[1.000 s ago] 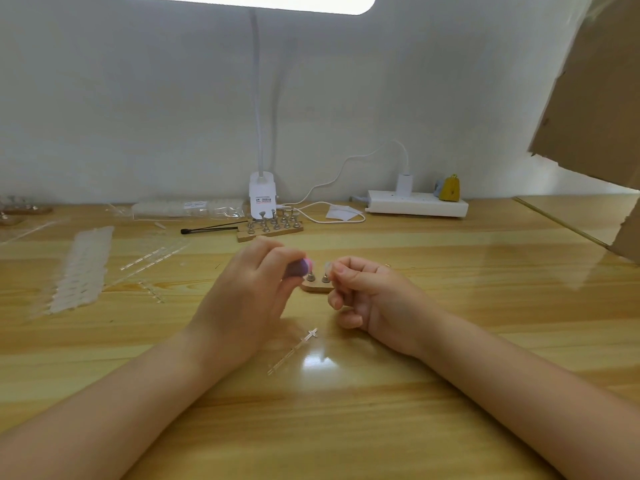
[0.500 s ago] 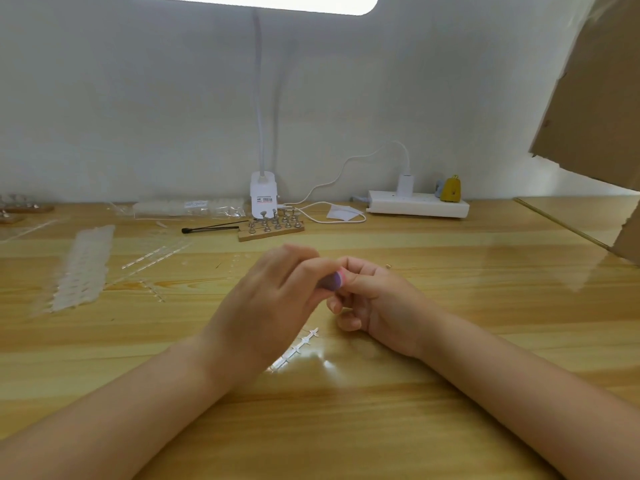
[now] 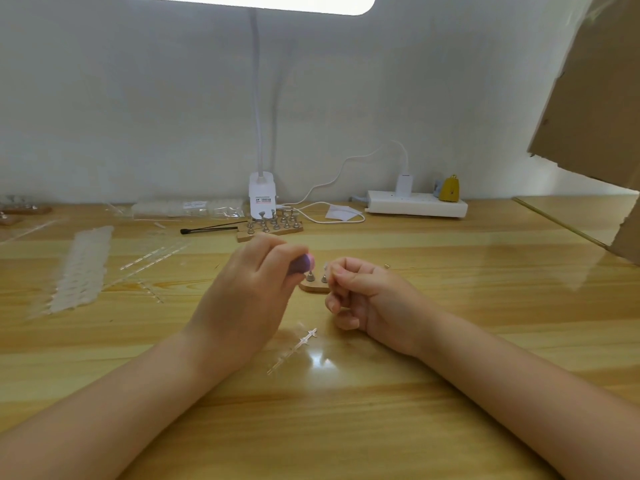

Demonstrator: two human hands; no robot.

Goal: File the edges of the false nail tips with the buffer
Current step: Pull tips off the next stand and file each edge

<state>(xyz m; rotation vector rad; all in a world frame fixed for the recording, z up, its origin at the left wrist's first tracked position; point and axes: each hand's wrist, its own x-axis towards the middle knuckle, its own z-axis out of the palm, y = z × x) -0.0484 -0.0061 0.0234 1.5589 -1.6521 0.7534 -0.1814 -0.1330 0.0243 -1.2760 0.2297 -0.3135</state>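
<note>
Pale wooden counter (image 3: 450, 341): left hand (image 3: 249, 296) grips the purple buffer block (image 3: 302, 263); right hand (image 3: 363, 289) pinches a clear false nail tip (image 3: 326, 266) (barely visible) just right of it. Short, light strokes along the edge suit best.

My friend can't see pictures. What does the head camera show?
A left hand grips a purple buffer beside a right hand pinching a clear false nail tip, above a small wooden stand on a wooden table.
</note>
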